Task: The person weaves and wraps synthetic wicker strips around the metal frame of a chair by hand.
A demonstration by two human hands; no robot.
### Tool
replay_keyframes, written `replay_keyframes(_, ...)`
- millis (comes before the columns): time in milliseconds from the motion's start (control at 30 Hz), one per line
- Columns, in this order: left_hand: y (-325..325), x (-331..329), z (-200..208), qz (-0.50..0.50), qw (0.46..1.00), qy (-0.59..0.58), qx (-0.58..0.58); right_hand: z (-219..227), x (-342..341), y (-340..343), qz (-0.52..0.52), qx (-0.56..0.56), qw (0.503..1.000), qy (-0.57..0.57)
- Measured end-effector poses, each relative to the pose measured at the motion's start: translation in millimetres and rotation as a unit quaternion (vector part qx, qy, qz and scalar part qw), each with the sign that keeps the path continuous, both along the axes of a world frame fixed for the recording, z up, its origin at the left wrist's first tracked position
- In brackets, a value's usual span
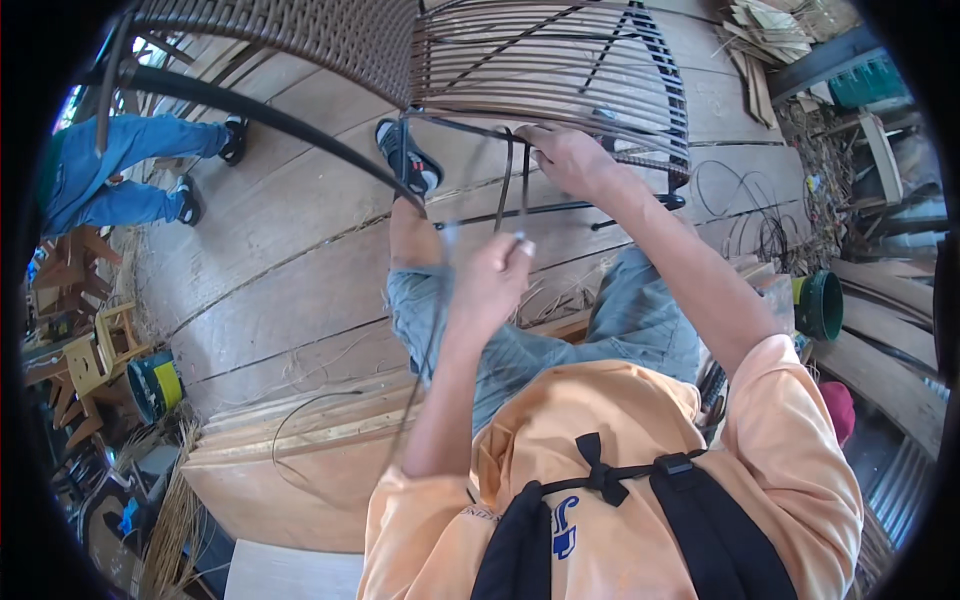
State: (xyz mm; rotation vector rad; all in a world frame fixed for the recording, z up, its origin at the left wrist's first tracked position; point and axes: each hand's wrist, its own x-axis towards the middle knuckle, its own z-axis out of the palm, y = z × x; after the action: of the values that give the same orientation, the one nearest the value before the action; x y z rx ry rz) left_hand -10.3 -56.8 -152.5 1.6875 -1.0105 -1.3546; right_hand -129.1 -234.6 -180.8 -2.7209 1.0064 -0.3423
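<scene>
Workshop with a plank floor point(290, 230), scrap wood piled around. Chair frame point(404, 150), dark metal, sits in front of the seated person: tight brown weave point(330, 45) on one panel, spaced brown strands point(545, 75) across the other. A dark strand point(503, 190) hangs from the strung panel's near rail in two lengths, down to the left hand point(495, 280). Left grip: closed round the strand, hand a bit blurred. Right hand point(575, 165): fingers bent at that rail, touching it by the strand; can't tell from here if that grip is pinching. Loose dark coils point(755, 215) on the floor, right. Further out I see a co-worker's jeans-clad legs point(135, 170) and a green bucket point(155, 385), left.
</scene>
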Motion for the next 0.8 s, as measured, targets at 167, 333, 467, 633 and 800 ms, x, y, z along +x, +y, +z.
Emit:
replay_keyframes(167,-9.6,7.8,69.4,0.173,0.982,0.001,-0.073,11.1,17.0,8.2,-0.137,0.068,0.988,0.032)
replay_keyframes(333,-27.3,-43.0,-1.8,0.176,0.93,0.015,-0.323,20.3,34.2,9.4,-0.241,0.058,0.968,-0.042)
replay_keyframes(467,-57.2,-38.9,-48.1,0.145,0.917,-0.112,-0.355,30.8,36.4,15.2,-0.254,0.09,0.963,-0.015)
replay_keyframes(633,-49.6,-44.1,-68.6,0.098,0.857,-0.245,-0.443,16.5,33.2,12.8,-0.246,0.115,0.961,-0.051)
replay_keyframes(800,-70.8,-33.8,-74.9,0.134,0.882,-0.218,-0.397,15.1,29.0,-15.8,-0.071,0.012,0.991,0.114)
